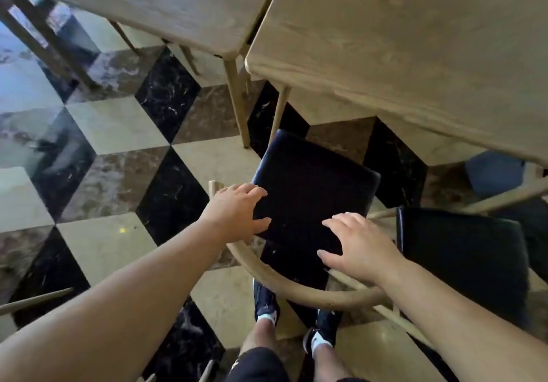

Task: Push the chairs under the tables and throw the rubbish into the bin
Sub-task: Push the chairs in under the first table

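Head view
Chair [308, 191]: dark seat, just short of the right surface [415, 49], front edge near its leg.
Left hand [237, 209]: grip spread, resting on curved backrest [296, 288].
Right hand [358, 245]: fingers open, holding nothing.

Dim interior, we note. Cool daylight enters from upper left, throwing pale blue glare across the glossy tiled floor [26, 91]. Tabletops [415, 55] are evenly, softly lit; beneath them shadow is deep. The black chair seat [311, 191] loses all detail. Overall softness, slight motion blur. Strong wide-angle bending at the edges; forearms stretch toward corners.
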